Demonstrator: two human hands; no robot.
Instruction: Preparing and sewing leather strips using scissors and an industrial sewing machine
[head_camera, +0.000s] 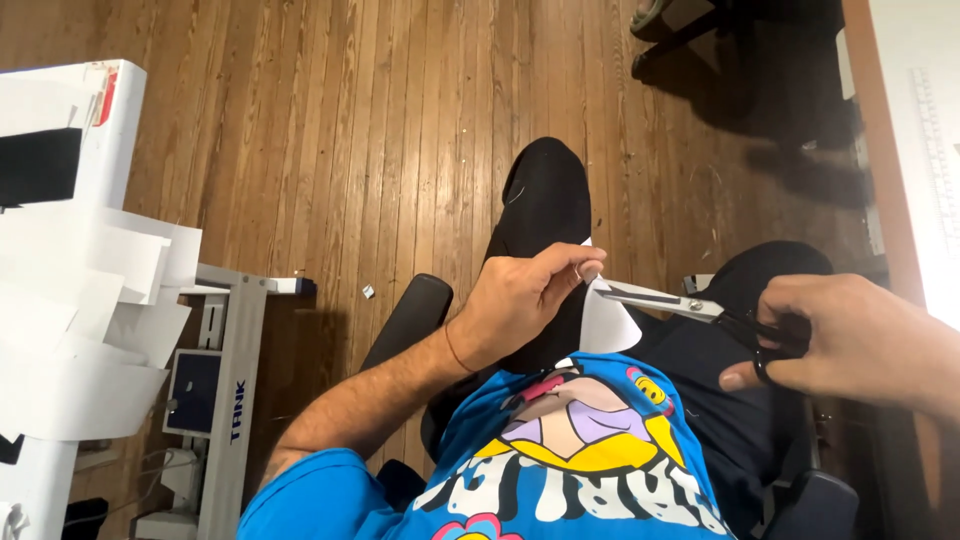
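My left hand (520, 300) pinches the top of a small white piece of paper (605, 322) over my lap. My right hand (850, 340) grips the black handles of a pair of scissors (690, 305). The silver blades point left and meet the paper's upper edge just beside my left fingertips. The paper curls downward below the blades. Beneath it are my blue printed shirt (570, 450) and dark trousers.
A white printer or machine (70, 130) with loose white sheets (90, 300) stands at the left on a grey stand (235, 400). I sit on a black chair with an armrest (410, 315). A white tabletop edge (915, 120) runs down the right. Wooden floor lies ahead.
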